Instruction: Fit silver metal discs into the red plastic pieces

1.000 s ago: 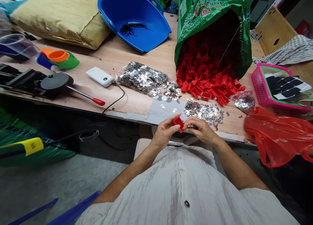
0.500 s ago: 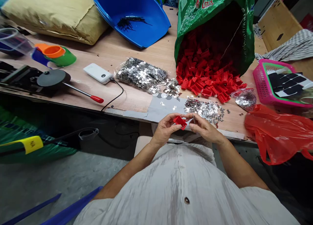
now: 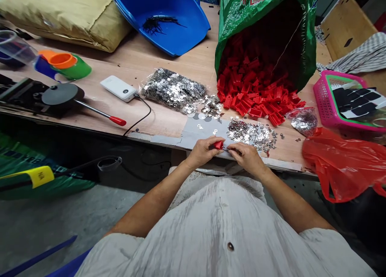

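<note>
Before green bag: left hand is clamping red piece | right hand is pinching thin tool | one seemingly underway, red parts waiting at bag's mouth

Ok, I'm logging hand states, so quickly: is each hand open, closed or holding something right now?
Left hand: closed, holding a red part.
Right hand: closed, pinching a thin metallic-looking piece by the red part.

The left hand partly hides the red piece; the green bag is cropped above.
</note>
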Available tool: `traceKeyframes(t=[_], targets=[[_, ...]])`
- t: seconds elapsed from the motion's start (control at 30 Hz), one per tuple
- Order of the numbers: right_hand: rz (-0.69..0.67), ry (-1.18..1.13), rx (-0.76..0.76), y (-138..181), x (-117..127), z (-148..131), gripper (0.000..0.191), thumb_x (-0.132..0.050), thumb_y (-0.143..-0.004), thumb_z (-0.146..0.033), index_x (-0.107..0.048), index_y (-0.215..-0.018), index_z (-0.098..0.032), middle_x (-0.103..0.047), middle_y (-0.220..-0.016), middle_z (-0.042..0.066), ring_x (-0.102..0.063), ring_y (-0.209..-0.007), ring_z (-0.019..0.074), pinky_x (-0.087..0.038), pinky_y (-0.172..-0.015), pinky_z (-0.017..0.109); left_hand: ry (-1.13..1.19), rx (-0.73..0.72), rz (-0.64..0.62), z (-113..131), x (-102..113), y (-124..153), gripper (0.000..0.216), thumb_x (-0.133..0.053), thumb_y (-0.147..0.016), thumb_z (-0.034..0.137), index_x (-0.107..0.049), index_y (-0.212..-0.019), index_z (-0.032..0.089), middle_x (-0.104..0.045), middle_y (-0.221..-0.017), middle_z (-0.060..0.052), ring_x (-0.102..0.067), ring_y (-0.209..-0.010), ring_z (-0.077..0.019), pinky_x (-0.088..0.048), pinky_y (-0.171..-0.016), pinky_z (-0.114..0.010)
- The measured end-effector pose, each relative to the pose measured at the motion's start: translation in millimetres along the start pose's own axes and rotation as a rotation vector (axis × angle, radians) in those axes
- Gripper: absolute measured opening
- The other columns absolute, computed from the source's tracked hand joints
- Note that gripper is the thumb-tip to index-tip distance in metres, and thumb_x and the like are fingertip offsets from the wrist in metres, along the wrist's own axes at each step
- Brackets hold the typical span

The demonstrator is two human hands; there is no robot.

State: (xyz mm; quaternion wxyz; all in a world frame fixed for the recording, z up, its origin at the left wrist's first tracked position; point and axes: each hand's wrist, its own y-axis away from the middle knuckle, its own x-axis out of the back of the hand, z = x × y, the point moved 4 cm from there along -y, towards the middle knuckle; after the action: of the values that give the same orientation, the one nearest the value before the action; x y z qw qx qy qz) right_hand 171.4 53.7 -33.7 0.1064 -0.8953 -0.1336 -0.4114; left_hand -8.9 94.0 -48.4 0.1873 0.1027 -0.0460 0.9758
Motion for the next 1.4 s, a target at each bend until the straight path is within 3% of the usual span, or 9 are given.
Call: traceKeyframes(t=[0.4,0.73,0.9,0.97,1.07,1.23,1.4], targets=[[-0.043,0.057,0.048,-2.6,-5.1,1.7,0.019,-0.052,-0.095,-0.02,-0.068,-0.104,-0.023,-0.071,-0.103,0.006,-0.065,-0.095,0.018,-0.05,-0.085,0.03,-0.127,-0.092,-0.051,4.4,1.5,-4.7,0.034,-0.078,-0.068,0.026,-0.076,-0.102,0.025,-0.076,-0.094,-0.003,-0.068,-0.094,-0.0237,-0.048,-0.091,-0.033],[-0.062,0.228,-0.09,-2.7,-16.0,-16.4,0.022,-0.045,-0.097,-0.021,-0.066,-0.102,-0.022,-0.069,-0.097,0.007,-0.064,-0.09,0.0191,-0.046,-0.073,0.027,-0.073,-0.022,-0.046,-0.5,-1.1,-4.0,0.027,-0.076,-0.069,0.023,-0.075,-0.096,0.024,-0.076,-0.093,-0.003,-0.068,-0.085,-0.0221,-0.048,-0.083,-0.03],[-0.026,0.105,-0.087,-3.1,-12.3,-14.3,0.019,-0.048,-0.096,-0.021,-0.064,-0.105,-0.023,-0.066,-0.1,0.006,-0.062,-0.094,0.0195,-0.046,-0.08,0.029,-0.022,0.025,-0.025,2.2,-2.6,-1.7,0.028,-0.08,-0.064,0.023,-0.074,-0.091,0.023,-0.074,-0.086,-0.001,-0.066,-0.082,-0.02,-0.048,-0.082,-0.03],[0.022,0.002,-0.041,-0.4,-7.0,-13.1,0.02,-0.046,-0.096,-0.023,-0.061,-0.11,-0.023,-0.064,-0.102,0.007,-0.06,-0.095,0.0196,-0.046,-0.083,0.031,0.088,0.054,0.033,6.4,-2.6,2.5,0.029,-0.082,-0.062,0.023,-0.072,-0.089,0.022,-0.073,-0.088,-0.001,-0.065,-0.083,-0.0183,-0.048,-0.082,-0.029],[0.075,-0.184,0.02,6.0,1.5,-15.1,0.025,-0.041,-0.098,-0.026,-0.055,-0.118,-0.022,-0.063,-0.098,0.006,-0.06,-0.087,0.0183,-0.047,-0.079,0.031,0.465,0.117,0.142,16.1,-3.2,12.2,0.032,-0.083,-0.065,0.024,-0.066,-0.093,0.021,-0.07,-0.093,-0.001,-0.066,-0.086,-0.0158,-0.05,-0.082,-0.029],[-0.058,-0.258,0.036,11.1,9.3,-30.3,0.045,-0.034,-0.101,-0.029,-0.031,-0.146,-0.025,-0.063,-0.074,-0.003,-0.06,-0.069,0.0156,-0.046,-0.074,0.029,1.017,0.358,0.117,30.6,-17.9,28.2,0.025,-0.081,-0.072,0.031,-0.061,-0.08,0.017,-0.072,-0.087,-0.002,-0.07,-0.086,-0.0167,-0.051,-0.091,-0.034],[-0.044,-0.076,0.083,10.4,20.1,-45.3,0.041,-0.036,-0.102,-0.037,-0.046,-0.139,-0.026,-0.07,-0.08,0.001,-0.064,-0.071,0.0171,-0.045,-0.068,0.027,1.243,0.432,0.155,36.2,-31.3,36.1,0.015,-0.075,-0.079,0.023,-0.064,-0.077,0.013,-0.069,-0.075,-0.001,-0.066,-0.072,-0.0115,-0.055,-0.082,-0.029]])
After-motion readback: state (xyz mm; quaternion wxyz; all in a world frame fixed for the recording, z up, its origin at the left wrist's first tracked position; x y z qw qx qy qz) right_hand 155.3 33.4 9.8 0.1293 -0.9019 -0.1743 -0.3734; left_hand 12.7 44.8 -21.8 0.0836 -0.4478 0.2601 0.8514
